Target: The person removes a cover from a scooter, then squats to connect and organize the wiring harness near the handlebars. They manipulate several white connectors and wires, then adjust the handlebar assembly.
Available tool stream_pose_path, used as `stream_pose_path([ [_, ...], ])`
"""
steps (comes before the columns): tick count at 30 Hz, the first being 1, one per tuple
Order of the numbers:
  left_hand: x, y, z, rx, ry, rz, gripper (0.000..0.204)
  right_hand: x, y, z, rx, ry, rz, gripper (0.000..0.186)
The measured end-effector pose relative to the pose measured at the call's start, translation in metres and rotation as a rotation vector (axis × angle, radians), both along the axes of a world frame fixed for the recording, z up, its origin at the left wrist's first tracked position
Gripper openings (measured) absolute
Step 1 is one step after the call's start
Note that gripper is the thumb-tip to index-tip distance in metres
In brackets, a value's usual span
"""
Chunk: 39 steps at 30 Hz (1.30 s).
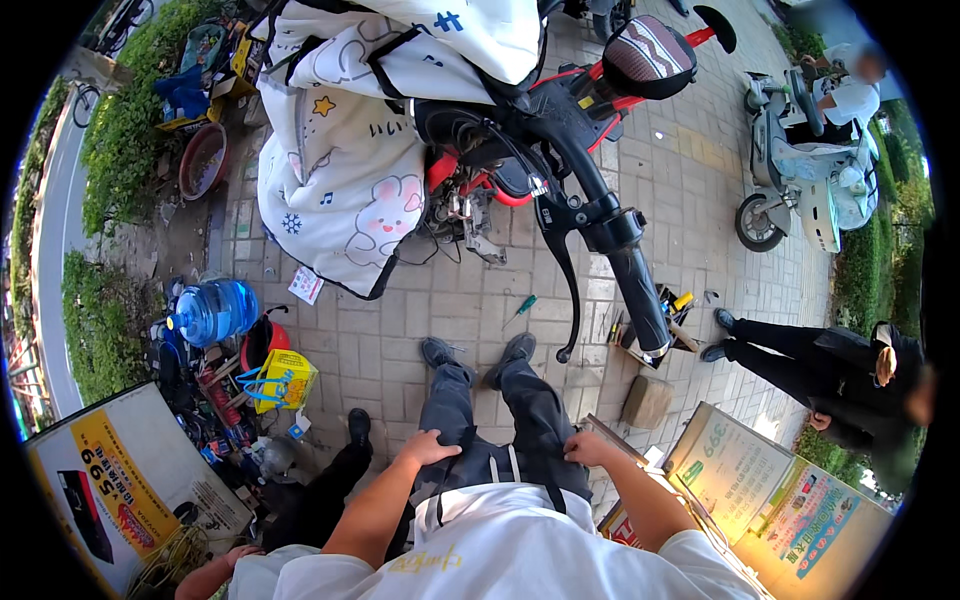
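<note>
My left hand [432, 447] is at the upper left thigh, its fingers closed on the cloth of my dark grey trousers [447, 400]. On the other side my right hand [590, 448] grips the trousers at the right thigh, fingers bent in against the fabric. Neither hand holds a tool. In front of my feet a screwdriver [525, 306] with a green handle lies on the paving. Beyond it stands a red and black electric scooter [570, 105], its black handlebar grip [638, 300] and brake lever [572, 290] reaching toward me. A white quilted wind cover [340, 190] with a rabbit print drapes its front.
At left are a blue water bottle [215, 312], a yellow bag [285, 380], a heap of tools and a signboard [130, 490]. A tool box [650, 345], a stone block [648, 402] and lit signboards [740, 470] stand right. People are near on both sides; another scooter [790, 180] is farther right.
</note>
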<state>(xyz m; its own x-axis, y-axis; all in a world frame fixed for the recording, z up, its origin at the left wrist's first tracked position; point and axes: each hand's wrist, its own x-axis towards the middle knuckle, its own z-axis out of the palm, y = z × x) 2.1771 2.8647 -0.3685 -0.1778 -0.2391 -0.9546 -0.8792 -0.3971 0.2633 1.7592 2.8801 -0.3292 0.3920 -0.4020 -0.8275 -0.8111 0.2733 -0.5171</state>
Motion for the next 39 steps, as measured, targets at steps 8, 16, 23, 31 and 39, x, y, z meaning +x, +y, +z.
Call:
stream_pose_path([
  [8, -0.008, -0.019, 0.089, 0.024, 0.037, -0.199, 0.082, 0.015, -0.047, 0.071, 0.729, -0.227, 0.516, 0.026],
  [16, -0.029, -0.2, -0.063, -0.794, 0.389, 0.325, 0.037, 0.105, -0.197, -0.061, 0.07, -0.214, 0.056, 0.029],
  [23, -0.081, -0.326, -0.103, -1.173, 0.904, 1.093, 0.028, 0.162, -0.364, -0.122, -0.859, -0.384, -0.639, 0.017],
  [31, -0.061, -0.361, -0.144, -2.306, 0.422, 0.477, 0.036, 0.242, -0.42, -0.158, -1.785, -0.435, -0.534, 0.04],
  [39, -0.107, -0.371, -0.124, -1.971, 0.89, 0.774, 0.042, 0.203, -0.433, -0.138, -1.583, -0.651, -0.645, 0.023],
])
